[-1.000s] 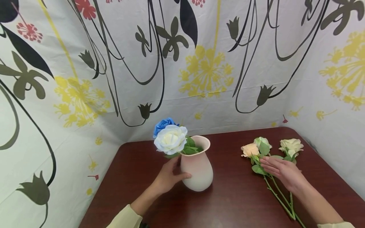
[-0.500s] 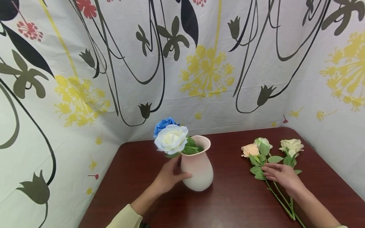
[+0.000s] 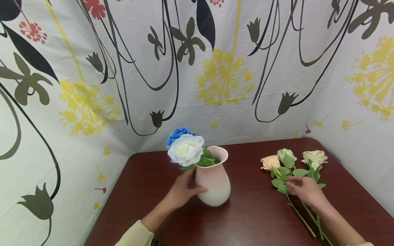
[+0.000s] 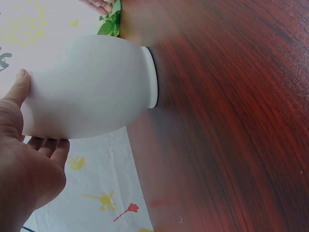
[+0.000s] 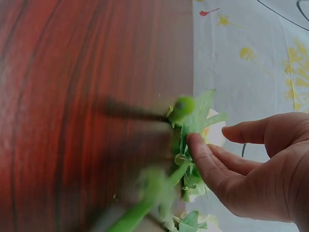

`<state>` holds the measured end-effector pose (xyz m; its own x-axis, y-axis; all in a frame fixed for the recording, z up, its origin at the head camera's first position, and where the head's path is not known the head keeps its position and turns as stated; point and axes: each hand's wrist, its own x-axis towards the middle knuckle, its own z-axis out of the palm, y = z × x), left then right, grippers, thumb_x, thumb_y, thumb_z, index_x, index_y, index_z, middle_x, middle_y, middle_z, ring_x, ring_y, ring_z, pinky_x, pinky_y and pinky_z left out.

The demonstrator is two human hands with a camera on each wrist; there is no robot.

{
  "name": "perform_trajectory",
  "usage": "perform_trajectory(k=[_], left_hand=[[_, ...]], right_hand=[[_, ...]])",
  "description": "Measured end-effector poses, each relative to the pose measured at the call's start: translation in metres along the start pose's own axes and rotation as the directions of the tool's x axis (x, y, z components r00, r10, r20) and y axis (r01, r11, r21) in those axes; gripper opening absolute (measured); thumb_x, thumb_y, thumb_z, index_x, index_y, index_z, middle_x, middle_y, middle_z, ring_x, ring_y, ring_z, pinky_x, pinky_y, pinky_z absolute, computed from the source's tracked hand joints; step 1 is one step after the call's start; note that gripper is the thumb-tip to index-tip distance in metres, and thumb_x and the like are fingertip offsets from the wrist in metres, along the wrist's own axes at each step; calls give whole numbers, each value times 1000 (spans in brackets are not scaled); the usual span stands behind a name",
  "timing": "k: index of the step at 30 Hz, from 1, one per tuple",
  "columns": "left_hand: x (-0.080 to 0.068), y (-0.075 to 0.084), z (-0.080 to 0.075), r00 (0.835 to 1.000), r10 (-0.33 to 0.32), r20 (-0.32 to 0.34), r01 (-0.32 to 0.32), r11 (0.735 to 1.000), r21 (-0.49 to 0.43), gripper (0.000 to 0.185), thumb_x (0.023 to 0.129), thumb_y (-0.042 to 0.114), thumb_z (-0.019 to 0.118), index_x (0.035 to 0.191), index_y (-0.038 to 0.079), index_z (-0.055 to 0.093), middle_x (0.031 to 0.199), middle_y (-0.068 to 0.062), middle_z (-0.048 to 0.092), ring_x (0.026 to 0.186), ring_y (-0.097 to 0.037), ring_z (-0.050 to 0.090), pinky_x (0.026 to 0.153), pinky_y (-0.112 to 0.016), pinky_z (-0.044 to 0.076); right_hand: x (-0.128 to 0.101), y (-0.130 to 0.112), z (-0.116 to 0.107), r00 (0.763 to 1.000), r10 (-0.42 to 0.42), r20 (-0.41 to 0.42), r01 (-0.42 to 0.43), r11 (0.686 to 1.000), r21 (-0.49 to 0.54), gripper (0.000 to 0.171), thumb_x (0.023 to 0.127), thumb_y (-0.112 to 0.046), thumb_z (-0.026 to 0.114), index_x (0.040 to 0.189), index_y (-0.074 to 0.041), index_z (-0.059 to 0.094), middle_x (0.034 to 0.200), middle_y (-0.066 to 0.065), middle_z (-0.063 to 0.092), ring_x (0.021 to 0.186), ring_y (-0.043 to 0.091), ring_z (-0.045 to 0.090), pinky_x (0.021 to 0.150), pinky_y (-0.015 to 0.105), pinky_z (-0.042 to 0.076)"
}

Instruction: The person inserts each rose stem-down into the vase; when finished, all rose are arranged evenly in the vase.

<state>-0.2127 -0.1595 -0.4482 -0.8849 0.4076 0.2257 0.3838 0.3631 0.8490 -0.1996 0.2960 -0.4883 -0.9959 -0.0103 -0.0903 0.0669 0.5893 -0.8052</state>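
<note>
**Vase steadied, next stem being picked out**

Your left hand point(image 3: 181, 191) is cupped against the side of the pink vase point(image 3: 213, 181), thumb and fingers curled round its belly so it sits steady on the dark wood table point(image 3: 252, 218). Right above that hand a white rose point(image 3: 185, 150) and a blue rose point(image 3: 176, 132) already stand in the vase mouth, leaning toward your thumb side.

Your right hand point(image 3: 304, 191) is down on the loose bunch lying on the table: a peach rose point(image 3: 270, 162), a pale green rose point(image 3: 285, 153) and a cream rose point(image 3: 314, 156), heads just past your fingertips, stems running back under your palm toward your wrist. In the right wrist view your fingertips point(image 5: 195, 145) are curled onto the leaves and a stem point(image 5: 145, 203), but that view is blurry, so I can't tell whether you've actually pinched one stem or are only touching the foliage.

My read: you're at the picking-one-out stage, two in and three to go. The next move calls for separating one stem from the tangle of leaves. They overlap right under your fingers, so a sloppy grab could drag its neighbours. Pinch it lower down where it's bare, then lift and carry it across to the vase mouth. Keep the left hand where it is, since the two roses already lean to one side.
</note>
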Motion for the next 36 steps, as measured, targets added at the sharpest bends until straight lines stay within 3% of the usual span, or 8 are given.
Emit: perform_trajectory(k=[3, 12, 22, 25, 32, 36], left_hand=[[1, -6, -1, 1000, 11, 5, -11, 1000, -1, 84, 91, 21, 87, 162, 26, 42, 156, 2, 54, 136, -23, 59, 111, -47, 52], [2, -7, -2, 999, 39, 19, -39, 999, 4, 81, 93, 32, 85, 161, 30, 42, 156, 4, 54, 136, -23, 58, 110, -46, 52], [1, -3, -1, 1000, 7, 4, -7, 1000, 17, 82, 92, 23, 87, 161, 26, 43, 156, 2, 54, 136, -24, 59, 110, -48, 52], [0, 2, 0, 1000, -9, 1, 9, 1000, 20, 83, 92, 18, 86, 162, 21, 42, 157, -3, 54, 137, -28, 58, 111, -51, 51], [-7, 31, -4, 1000, -1, 13, 1, 1000, 0, 78, 93, 15, 85, 160, 11, 44, 155, -10, 56, 136, -31, 59, 111, -51, 51], [-7, 31, -3, 1000, 5, 4, -5, 1000, 0, 78, 93, 15, 85, 160, 12, 44, 155, -9, 56, 137, -31, 58, 111, -51, 51]], right_hand=[[0, 0, 2, 1000, -23, -12, 22, 996, -91, 39, 108, -10, 59, 133, 21, 57, 118, 35, 70, 82, 28, 75, 66, 37, 61], [5, -4, 7, 998, -64, -10, 62, 987, -151, 36, 102, -7, 68, 125, 21, 63, 104, 28, 75, 71, 24, 72, 59, 36, 59], [14, -6, 18, 995, -69, -77, 53, 979, -197, 38, 93, -14, 81, 113, 16, 71, 88, 17, 77, 56, 22, 67, 50, 37, 57], [18, -6, 22, 994, -56, -93, 36, 979, -200, 34, 91, -15, 83, 107, 13, 73, 87, 15, 76, 54, 22, 66, 50, 37, 56], [22, -7, 26, 996, -34, -86, 20, 986, -164, 30, 88, -13, 86, 103, 10, 74, 85, 14, 77, 57, 23, 68, 55, 39, 57], [22, -10, 25, 997, -36, -62, 31, 996, -89, 31, 89, -10, 84, 107, 13, 74, 84, 15, 77, 62, 25, 73, 59, 41, 61]])
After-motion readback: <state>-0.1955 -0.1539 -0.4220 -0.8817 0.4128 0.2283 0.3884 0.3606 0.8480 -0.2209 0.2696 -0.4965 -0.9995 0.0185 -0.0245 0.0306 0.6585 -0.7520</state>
